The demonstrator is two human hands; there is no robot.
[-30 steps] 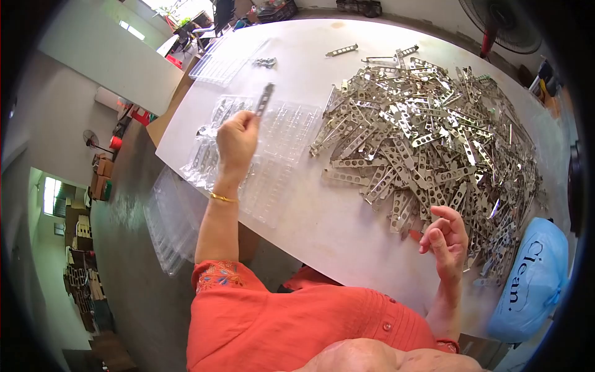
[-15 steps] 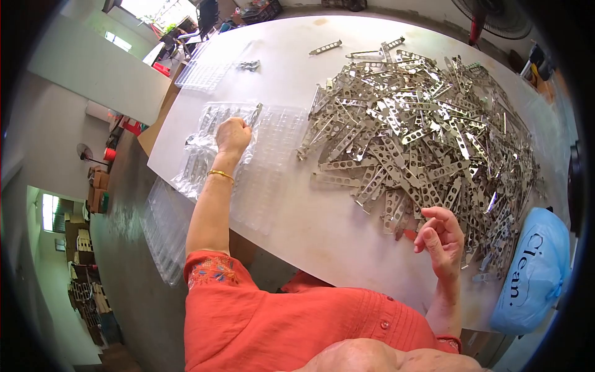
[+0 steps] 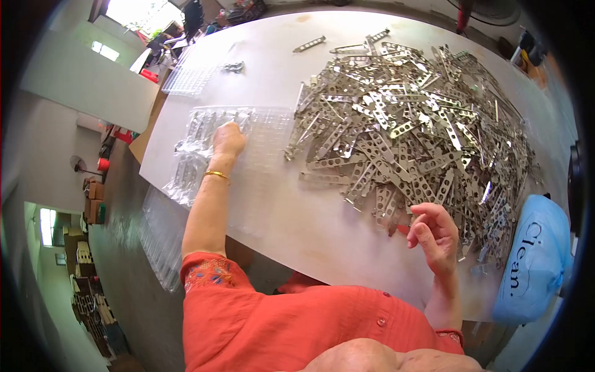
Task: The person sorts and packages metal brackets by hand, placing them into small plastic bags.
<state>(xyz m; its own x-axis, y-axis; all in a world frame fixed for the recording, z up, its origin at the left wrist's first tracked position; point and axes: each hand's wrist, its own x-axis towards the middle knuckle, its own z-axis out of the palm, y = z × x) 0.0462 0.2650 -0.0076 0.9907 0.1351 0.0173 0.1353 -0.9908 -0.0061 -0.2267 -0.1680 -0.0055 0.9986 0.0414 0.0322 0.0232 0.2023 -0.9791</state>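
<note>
My left hand [image 3: 229, 140] is closed over a clear plastic tray [image 3: 273, 124] that bears metal strips [image 3: 186, 167] under wrinkled film on its left part. What its fingers hold, if anything, is hidden. A large heap of perforated metal strips [image 3: 403, 124] covers the right half of the table. Near the heap's front edge my right hand [image 3: 437, 242] is raised, its fingers curled but apart, with nothing seen between them. A small red thing [image 3: 403, 229] lies just beside those fingers.
Another clear tray [image 3: 189, 77] and a small cluster of strips [image 3: 233, 67] lie at the table's back left. More trays [image 3: 162, 239] are stacked below the left edge. A blue bag [image 3: 534, 260] stands at the right. One loose strip [image 3: 309, 44] lies at the back.
A metal strip that stood out beside my left fist no longer shows there. The whole view has shifted slightly. My right hand keeps nearly the same pose.
</note>
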